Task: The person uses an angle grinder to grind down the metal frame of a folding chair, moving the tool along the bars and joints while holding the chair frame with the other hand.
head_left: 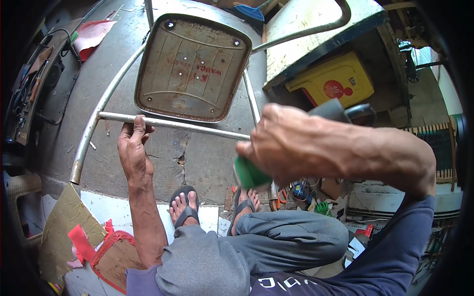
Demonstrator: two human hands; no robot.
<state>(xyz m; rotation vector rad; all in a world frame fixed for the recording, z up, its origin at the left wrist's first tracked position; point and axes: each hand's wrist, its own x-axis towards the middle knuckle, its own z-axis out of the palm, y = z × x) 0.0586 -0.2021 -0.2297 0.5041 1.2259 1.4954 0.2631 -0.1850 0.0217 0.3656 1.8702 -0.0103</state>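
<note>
A tubular metal chair frame lies before me, with a rusty, rounded-square seat pan in it that bears faded red lettering. My left hand is closed on the frame's near crossbar, thumb on top, close to its left end. To the right, my right hand wraps round a green and dark grey handheld power tool. The tool's green end is blurred and hangs near the crossbar's right end; I cannot tell whether it touches. Its dark rear end sticks out behind my wrist.
A red-edged board and a tan sheet lie at lower left. A white-topped table stands at upper right with a yellow container under it. Orange-handled scissors and other tools lie beside my right foot.
</note>
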